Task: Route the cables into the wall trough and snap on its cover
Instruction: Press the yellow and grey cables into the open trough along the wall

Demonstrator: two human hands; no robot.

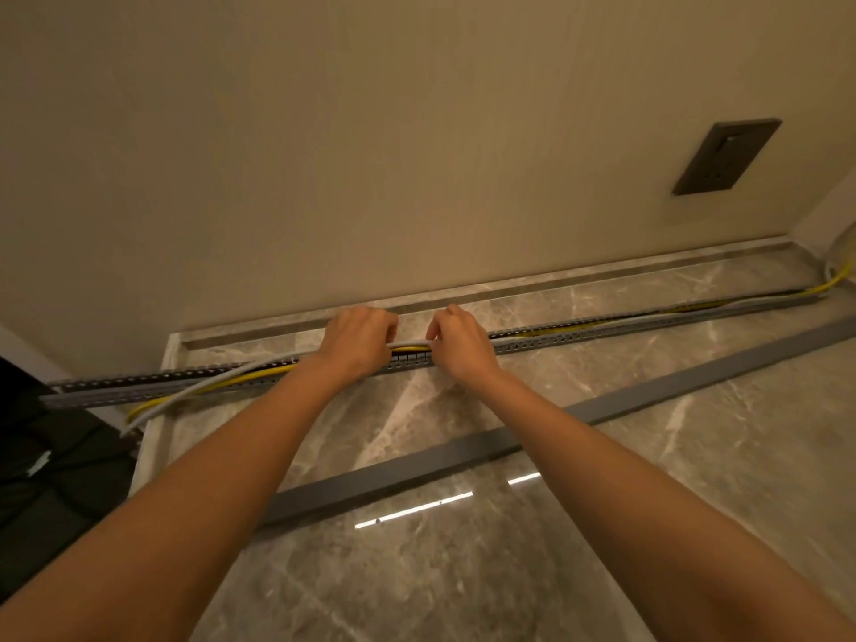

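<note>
A long grey slotted trough (579, 333) lies on the marble surface, running from far left to far right near the wall. A grey cable (217, 381) and a yellow cable (241, 378) run along it; at the left they hang out over the trough's front side. My left hand (356, 342) and my right hand (458, 345) sit close together over the trough's middle, both pinching the grey cable, whose short stretch (410, 341) shows between them. The grey cover strip (463, 451) lies loose on the marble, nearer to me than the trough.
The marble surface (509, 572) has a raised lip along the beige wall (370, 132). A dark socket plate (725, 156) is set in the wall at upper right. Dark objects (51, 461) lie off the left edge. At far right the cables curve up toward a pale round object (843, 257).
</note>
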